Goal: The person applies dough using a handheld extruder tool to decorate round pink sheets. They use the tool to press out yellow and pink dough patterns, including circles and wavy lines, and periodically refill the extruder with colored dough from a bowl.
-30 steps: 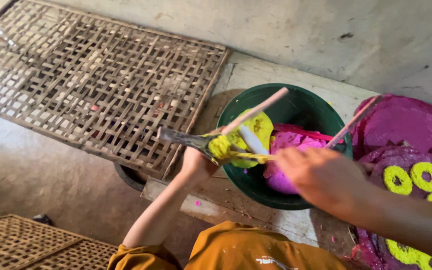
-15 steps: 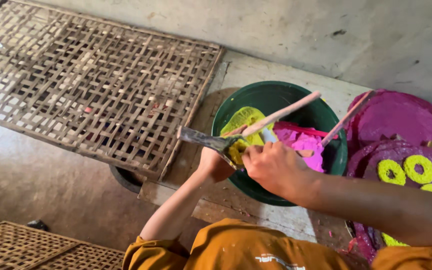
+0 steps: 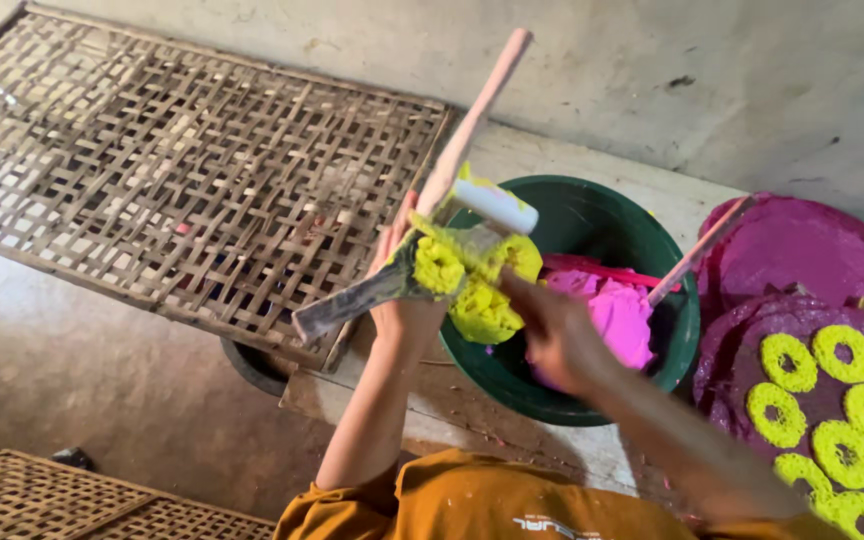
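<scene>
My left hand [image 3: 404,305] is raised over the near-left rim of a green bowl [image 3: 592,198] and grips a flat grey tool [image 3: 352,298] loaded with yellow dough [image 3: 477,290]. A long pink stick [image 3: 477,115] rises steeply from behind that hand, and a short white cylinder [image 3: 494,205] lies across the dough's top. My right hand [image 3: 557,340] is blurred, with its fingertips against the right side of the yellow dough. Its grip does not show. Pink dough [image 3: 624,318] fills the bowl, and a second pink stick [image 3: 702,250] leans on the bowl's right rim.
A woven bamboo rack [image 3: 182,180] spans the left, with a dark bowl [image 3: 252,368] under its near edge. Round magenta trays [image 3: 802,245] lie at the right, and the nearer one carries several yellow dough rings [image 3: 832,400]. Another woven rack [image 3: 42,500] lies at the bottom left.
The grey tool with its yellow dough has tipped up, and the pink stick has swung from nearly level to steeply upright. My right hand has slid down to the dough's right side.
</scene>
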